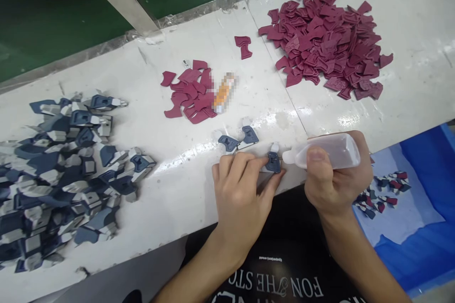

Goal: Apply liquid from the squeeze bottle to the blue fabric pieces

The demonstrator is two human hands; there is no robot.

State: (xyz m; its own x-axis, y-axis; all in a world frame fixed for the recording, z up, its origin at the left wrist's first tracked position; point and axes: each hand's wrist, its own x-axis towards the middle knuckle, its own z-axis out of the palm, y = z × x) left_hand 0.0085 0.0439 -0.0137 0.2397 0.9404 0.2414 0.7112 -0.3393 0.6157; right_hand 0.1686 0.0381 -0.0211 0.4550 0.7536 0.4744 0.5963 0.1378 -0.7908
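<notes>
Blue-grey piece (273, 162) pinned on the white surface (177, 189) by left hand (241, 189) fingertips; clear glue bottle (327, 151) gripped in right hand (334, 175), lying sideways, nozzle just right of piece.

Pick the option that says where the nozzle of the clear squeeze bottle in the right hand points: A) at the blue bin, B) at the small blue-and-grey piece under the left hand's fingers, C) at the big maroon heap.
B: the clear plastic squeeze bottle in the right hand aims its nozzle at the small blue-and-grey piece pinned by the left hand.
</notes>
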